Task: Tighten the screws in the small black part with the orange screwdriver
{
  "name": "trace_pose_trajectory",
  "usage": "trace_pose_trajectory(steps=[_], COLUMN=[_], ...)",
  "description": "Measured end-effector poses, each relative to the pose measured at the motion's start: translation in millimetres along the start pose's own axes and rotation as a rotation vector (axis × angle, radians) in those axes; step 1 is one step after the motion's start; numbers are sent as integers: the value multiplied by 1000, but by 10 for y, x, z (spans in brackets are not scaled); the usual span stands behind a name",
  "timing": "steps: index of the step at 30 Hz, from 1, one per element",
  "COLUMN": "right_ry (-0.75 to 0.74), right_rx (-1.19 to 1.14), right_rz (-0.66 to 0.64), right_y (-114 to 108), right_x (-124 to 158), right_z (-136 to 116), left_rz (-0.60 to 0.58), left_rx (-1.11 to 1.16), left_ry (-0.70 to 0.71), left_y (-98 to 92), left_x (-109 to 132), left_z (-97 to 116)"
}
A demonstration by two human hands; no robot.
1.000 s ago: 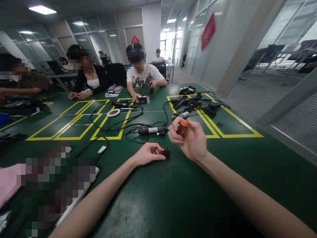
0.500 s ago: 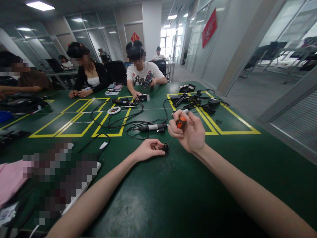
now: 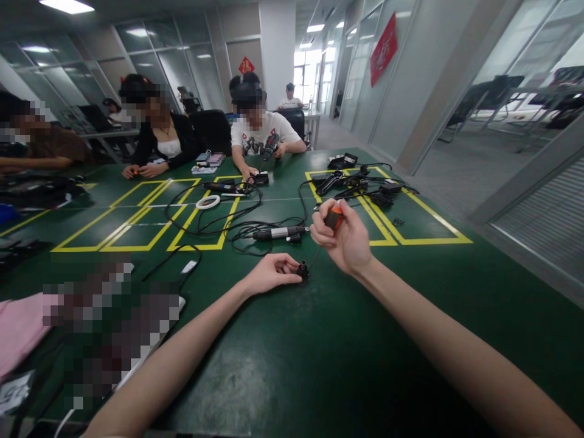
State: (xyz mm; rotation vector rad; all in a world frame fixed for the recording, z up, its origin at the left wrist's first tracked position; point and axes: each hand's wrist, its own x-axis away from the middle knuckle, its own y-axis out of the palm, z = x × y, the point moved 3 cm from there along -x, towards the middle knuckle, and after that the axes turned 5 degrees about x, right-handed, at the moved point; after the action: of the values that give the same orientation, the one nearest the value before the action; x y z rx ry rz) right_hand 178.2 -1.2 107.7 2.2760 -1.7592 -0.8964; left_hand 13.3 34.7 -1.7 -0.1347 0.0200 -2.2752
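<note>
On the green table (image 3: pixel 255 340), my left hand (image 3: pixel 272 274) pinches a small black part (image 3: pixel 303 272) with a round upright stub on top; its exact kind is too small to tell. Up and to the right, my right hand (image 3: pixel 344 237) is wrapped round the orange and black handle of a screwdriver (image 3: pixel 335 218). The thin shaft slants down and left toward the black part; whether its tip touches is unclear. Just beyond my hands lies a black and silver electric screwdriver (image 3: pixel 278 233) with its cable coiled around it.
Black cables and tools (image 3: pixel 356 182) lie inside yellow tape outlines at the far right, near several small dark pieces (image 3: pixel 398 222). A white ring (image 3: pixel 207 202) lies left of centre. Across the table a person (image 3: pixel 262 137) holds a power drill (image 3: pixel 270 147). A pink cloth (image 3: pixel 27 328) is at near left.
The view has shifted slightly. My right hand has turned a little around the screwdriver handle, and its fingers sit differently. My left hand still holds the black part in place.
</note>
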Motion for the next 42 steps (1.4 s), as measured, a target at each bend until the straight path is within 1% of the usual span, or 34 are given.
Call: trace_pose_trajectory(steps=[8,12,17,23,27,29,33,38,42], right_ry=[-26,36,4,-28,30,50,27,0,17], right_rx=[82,51,19,80,73,41,3,71,93], right_rz=[31,2,-16,-24,-87,-97,-78,-31,-41], right_y=[73,95,119,136,136,130,125,132,128], right_x=[19,22,63,79,73,76,87,74,50], right_z=[0,-2,-12,-44,-45,-36,-33,-54,-56], left_rz=[3,11,8,3,9,10,10,12,-33], left_rx=[-49,-61,-88,-151,-169,-158,-110,-75,-63], left_ry=[6,-10,11,30,36,32,4,-12,-21], left_y=[-12,-18,-5,33,49,49,38,19,5], left_x=[21,26,32,56,70,69,54,33,23], left_z=[11,3,8,30,37,37,22,0,25])
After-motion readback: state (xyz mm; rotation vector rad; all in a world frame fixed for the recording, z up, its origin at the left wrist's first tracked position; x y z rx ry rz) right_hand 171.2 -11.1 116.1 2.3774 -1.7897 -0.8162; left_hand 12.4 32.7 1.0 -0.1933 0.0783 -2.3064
